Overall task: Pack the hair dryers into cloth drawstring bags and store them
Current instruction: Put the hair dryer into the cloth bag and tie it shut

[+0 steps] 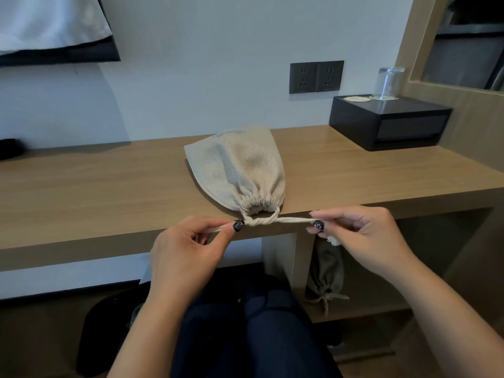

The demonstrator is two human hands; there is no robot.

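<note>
A beige cloth drawstring bag (240,170) lies on the wooden counter (81,186), its gathered mouth at the front edge. The left hand (185,252) and right hand (362,236) each pinch 1 end of the crossed drawstring (272,221). A 2nd tied bag (327,274) sits on the shelf (362,312) below.

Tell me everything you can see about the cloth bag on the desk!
The cloth bag is beige, coarse-woven fabric with a faint print near its far end. It looks full and lies on its side on the wooden desk, mouth toward the person at the desk's front edge. The mouth is gathered shut, and its pale drawstring is crossed in front. The left hand and right hand each pinch one cord end, pulling apart.
</note>
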